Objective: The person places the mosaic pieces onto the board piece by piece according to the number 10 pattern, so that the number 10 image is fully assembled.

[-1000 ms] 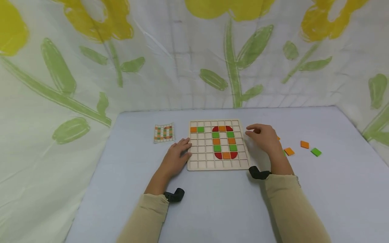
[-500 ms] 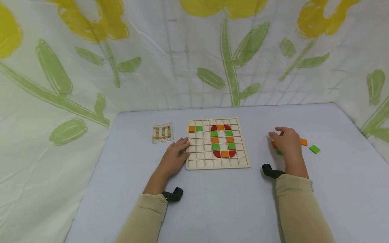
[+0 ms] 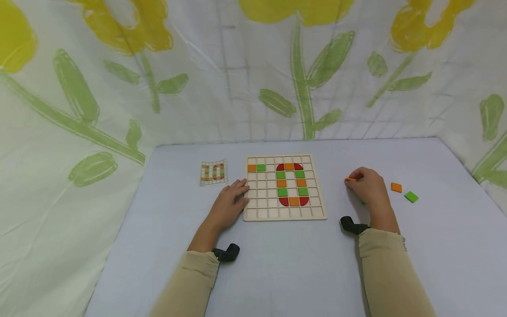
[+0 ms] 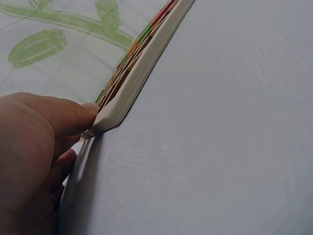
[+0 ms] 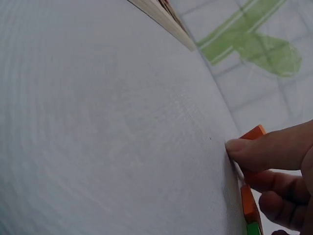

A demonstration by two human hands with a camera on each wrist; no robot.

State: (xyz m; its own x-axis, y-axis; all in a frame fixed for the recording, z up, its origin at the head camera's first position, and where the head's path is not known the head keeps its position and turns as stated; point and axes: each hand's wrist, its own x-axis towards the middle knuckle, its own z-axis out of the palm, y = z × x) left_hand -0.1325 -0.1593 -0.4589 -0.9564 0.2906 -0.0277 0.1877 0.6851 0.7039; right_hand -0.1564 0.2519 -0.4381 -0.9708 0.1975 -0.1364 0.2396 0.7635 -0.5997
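Note:
My right hand (image 3: 367, 187) pinches an orange square tile (image 3: 350, 178) between thumb and fingers, right of the board. In the right wrist view, another orange tile (image 5: 249, 203) and a green tile (image 5: 253, 228) lie just below those fingers. A wooden grid board (image 3: 261, 213) lies on the table; tiles in it form a rounded ring of red, orange and green. One orange tile (image 3: 251, 168) and one green tile (image 3: 261, 167) sit in its upper left. My left hand (image 3: 227, 204) rests against the board's left edge, its thumb (image 4: 80, 116) touching the near corner.
A small paper card (image 3: 214, 172) printed with a coloured grid pattern lies left of the board. Beyond my right hand are a loose orange tile (image 3: 396, 187) and a loose green tile (image 3: 411, 197). A flowered curtain (image 3: 198, 110) hangs behind the table.
My right hand has moved right, away from the board's right edge to the loose tiles, and now pinches an orange one. My left hand has stayed at the board.

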